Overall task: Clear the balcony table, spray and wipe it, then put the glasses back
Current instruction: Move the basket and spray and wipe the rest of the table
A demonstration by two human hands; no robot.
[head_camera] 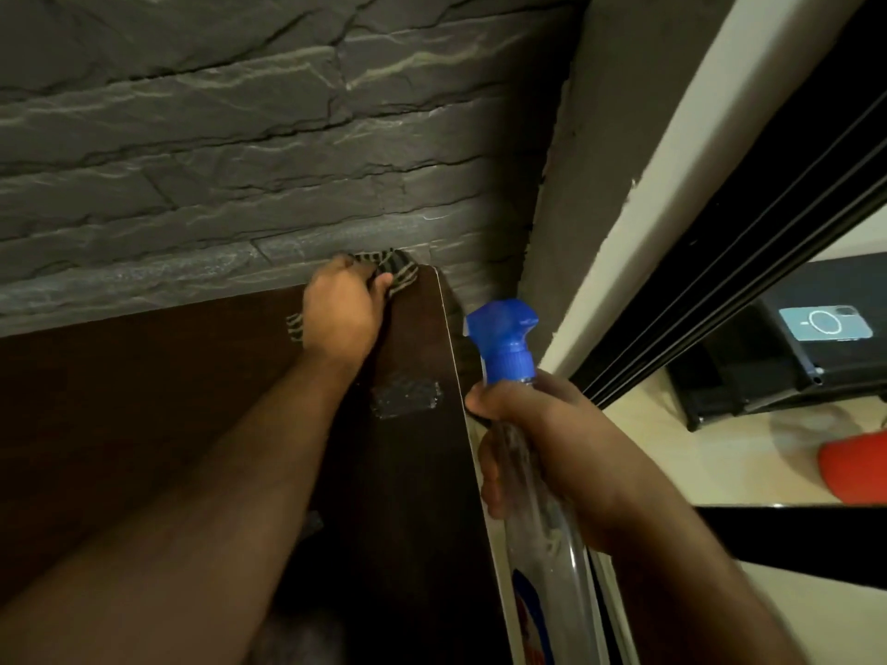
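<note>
The dark brown balcony table [144, 424] fills the lower left and ends at a pale right edge. My left hand [343, 316] presses a striped cloth [396, 271] onto the table's far right corner, against the stone wall. A wet foamy patch [405, 398] lies on the tabletop just behind that hand. My right hand [542, 448] grips a clear spray bottle [542, 544] with a blue trigger head [504, 338], held upright just off the table's right edge. No glasses are in view.
A dark grey stone wall [240, 160] runs along the table's far side. To the right are a black sliding-door frame [720, 280], a black stand with a phone [823, 323] on it, and a red object [854, 467] on the pale floor.
</note>
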